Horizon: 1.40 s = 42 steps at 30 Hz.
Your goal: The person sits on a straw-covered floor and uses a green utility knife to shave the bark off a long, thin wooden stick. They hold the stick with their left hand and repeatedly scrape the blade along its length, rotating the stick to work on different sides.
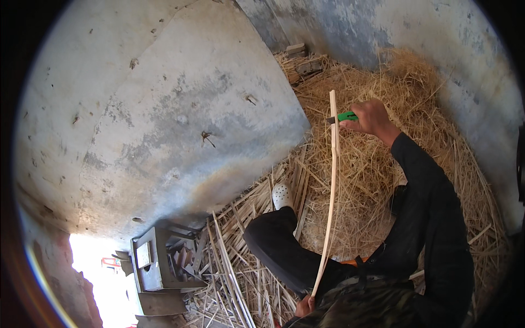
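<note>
A long, thin, pale strip of wood or bamboo stands up in front of me, bending slightly along its length. Low down near my lap, my left hand is closed round its bottom end. Up by the top end, my right hand grips a green-handled knife. The knife's short dark blade lies across the strip, touching it. Just below the blade, a thin sliver runs alongside the strip on its right side. Part of my left hand is cut off from sight by my clothing.
A deep heap of shavings covers the floor ahead and right. Many loose strips lie to the left, by my white clog. A metal stand holding offcuts is beside a bright doorway. Worn plaster walls rise close by.
</note>
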### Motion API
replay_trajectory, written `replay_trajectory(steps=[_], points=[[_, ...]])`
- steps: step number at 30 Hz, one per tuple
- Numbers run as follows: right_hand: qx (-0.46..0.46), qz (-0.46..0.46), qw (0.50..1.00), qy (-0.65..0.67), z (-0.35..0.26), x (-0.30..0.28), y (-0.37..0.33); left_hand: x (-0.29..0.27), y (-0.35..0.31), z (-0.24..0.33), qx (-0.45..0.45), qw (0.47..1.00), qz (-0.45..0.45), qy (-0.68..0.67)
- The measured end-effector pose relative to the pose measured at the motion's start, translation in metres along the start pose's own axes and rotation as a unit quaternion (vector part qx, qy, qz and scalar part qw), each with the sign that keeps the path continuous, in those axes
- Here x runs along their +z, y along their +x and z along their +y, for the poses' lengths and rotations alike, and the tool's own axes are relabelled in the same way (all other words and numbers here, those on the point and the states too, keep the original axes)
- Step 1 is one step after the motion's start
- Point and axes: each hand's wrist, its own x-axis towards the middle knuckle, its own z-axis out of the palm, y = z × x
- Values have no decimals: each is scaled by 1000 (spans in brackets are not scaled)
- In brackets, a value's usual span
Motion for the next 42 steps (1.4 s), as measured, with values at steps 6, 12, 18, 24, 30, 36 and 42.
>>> replay_trajectory(steps=[6,12,18,24,30,36,42], points=[[-70,-47,993,-80,49,12,22,4,8,-1,-32,999,-13,-27],[34,-176,965,-192,77,54,44,16,12,-9,-29,999,-18,-24],[353,-100,913,-178,149,-76,118,24,-4,-18,-63,998,-2,-20],[388,-148,910,-8,93,-33,5,23,-18,-43,-90,996,-21,-13],[491,-200,802,276,43,-25,-63,30,-31,-65,-112,994,-9,8],[444,-142,774,429,-21,-50,-47,-8,-3,21,-22,999,34,-19],[297,-286,840,354,-69,-45,-58,-80,69,174,34,961,-77,-264]])
